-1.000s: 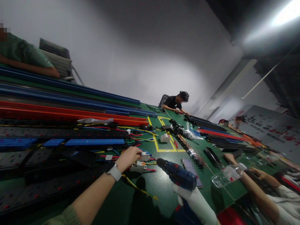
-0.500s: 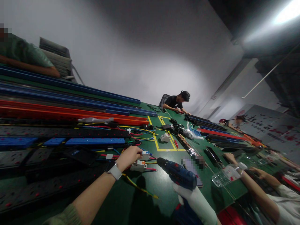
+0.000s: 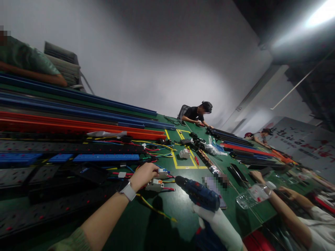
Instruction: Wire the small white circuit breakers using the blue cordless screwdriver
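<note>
My left hand (image 3: 144, 175), with a watch on its wrist, is closed on a small grey-white circuit breaker (image 3: 162, 173) with wires attached. Just below it lies a second circuit breaker (image 3: 155, 185) with an orange switch and a red wire. My right hand (image 3: 206, 213), in a white glove, grips a blue cordless drill (image 3: 200, 193) by its handle. The drill points left, its bit reaching the end of the held breaker; whether it sits in a screw is too small to tell. A yellow-green wire (image 3: 154, 207) curves over the green table below the breakers.
Black socket strips (image 3: 60, 205) and blue ones (image 3: 104, 158) lie at left, with orange rails (image 3: 78, 127) behind. Another breaker (image 3: 184, 153) stands inside yellow tape. A phone (image 3: 222, 202) and a water bottle (image 3: 252, 197) lie right, near a co-worker's arm (image 3: 285, 212). Other people sit farther off.
Both my hands, the drill and the breakers stay in place. At the far right, a distant person's head has lifted slightly.
</note>
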`<state>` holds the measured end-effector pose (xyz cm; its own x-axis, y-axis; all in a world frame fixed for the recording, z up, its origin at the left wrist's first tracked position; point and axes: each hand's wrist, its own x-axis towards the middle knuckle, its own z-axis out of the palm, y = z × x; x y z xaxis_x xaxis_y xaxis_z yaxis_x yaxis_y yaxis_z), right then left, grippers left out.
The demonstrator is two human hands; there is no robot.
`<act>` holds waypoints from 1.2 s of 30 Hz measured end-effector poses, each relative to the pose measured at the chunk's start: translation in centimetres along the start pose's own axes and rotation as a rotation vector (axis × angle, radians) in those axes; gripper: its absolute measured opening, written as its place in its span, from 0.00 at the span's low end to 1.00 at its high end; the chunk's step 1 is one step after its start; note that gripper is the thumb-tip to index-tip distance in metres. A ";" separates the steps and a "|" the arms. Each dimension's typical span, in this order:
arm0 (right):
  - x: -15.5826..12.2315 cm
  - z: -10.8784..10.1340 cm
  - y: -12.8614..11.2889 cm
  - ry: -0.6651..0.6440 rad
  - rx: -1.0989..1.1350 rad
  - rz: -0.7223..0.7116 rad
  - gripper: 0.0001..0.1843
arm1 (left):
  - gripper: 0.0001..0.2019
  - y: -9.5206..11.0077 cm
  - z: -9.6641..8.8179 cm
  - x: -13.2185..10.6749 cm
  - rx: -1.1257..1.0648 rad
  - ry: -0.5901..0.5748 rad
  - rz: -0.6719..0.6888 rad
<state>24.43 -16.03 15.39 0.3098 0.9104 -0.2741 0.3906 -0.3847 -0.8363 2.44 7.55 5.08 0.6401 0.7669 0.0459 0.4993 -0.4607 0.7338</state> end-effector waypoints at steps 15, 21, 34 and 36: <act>0.3 0.2 0.2 -0.001 0.036 -0.015 0.32 | 0.10 -0.6 0.5 0.3 0.002 0.011 0.016; 0.1 0.4 -0.6 0.006 0.074 0.033 0.31 | 0.10 -0.5 0.3 0.3 0.006 0.007 0.014; 0.3 0.2 0.4 -0.012 0.046 0.000 0.34 | 0.11 -0.1 0.1 0.2 -0.007 -0.009 -0.010; 0.3 0.3 0.2 -0.021 0.050 0.008 0.34 | 0.11 -0.1 0.1 0.1 -0.011 -0.008 -0.009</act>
<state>24.35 -15.81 15.04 0.2947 0.9104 -0.2904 0.3440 -0.3846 -0.8566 2.56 7.66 4.90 0.6406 0.7671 0.0338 0.4987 -0.4491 0.7413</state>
